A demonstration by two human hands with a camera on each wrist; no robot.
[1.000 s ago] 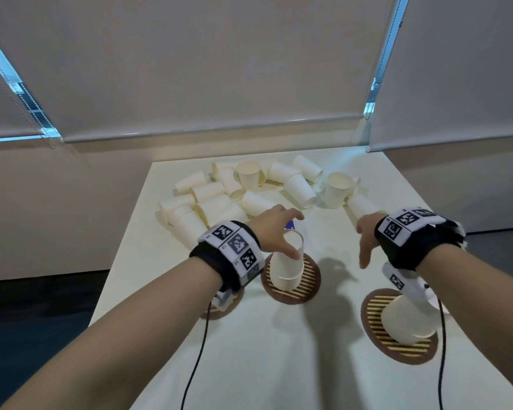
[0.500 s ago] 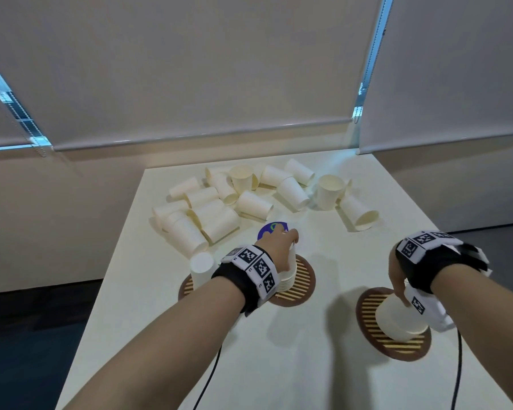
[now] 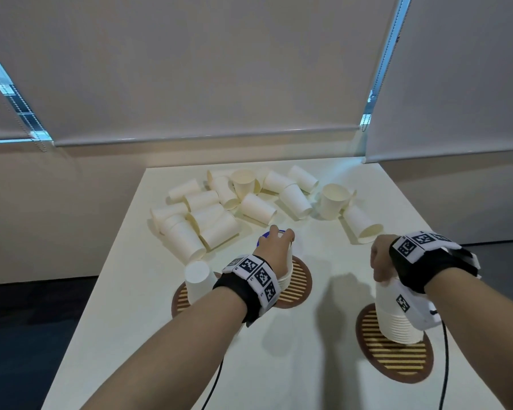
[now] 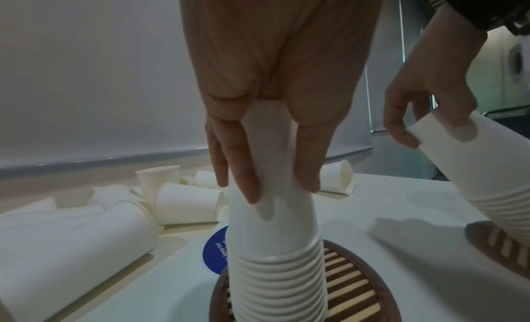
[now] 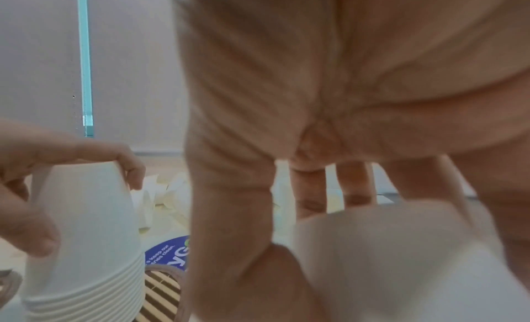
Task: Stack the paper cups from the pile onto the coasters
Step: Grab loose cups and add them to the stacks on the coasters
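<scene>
White table (image 3: 148, 335): left hand (image 3: 274, 255) grasps middle stack (image 4: 275, 270), right hand (image 3: 381, 261) grasps near-right-edge stack (image 3: 397, 315); press each top cup straight down, squarely.

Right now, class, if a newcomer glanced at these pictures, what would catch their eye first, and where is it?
Two hands capping two stacks: the left hand grips the top of the middle stack on its striped coaster, and the right hand grips the tilted right stack. Behind them, a jumble of loose cups sprawls across the table's far end.
</scene>
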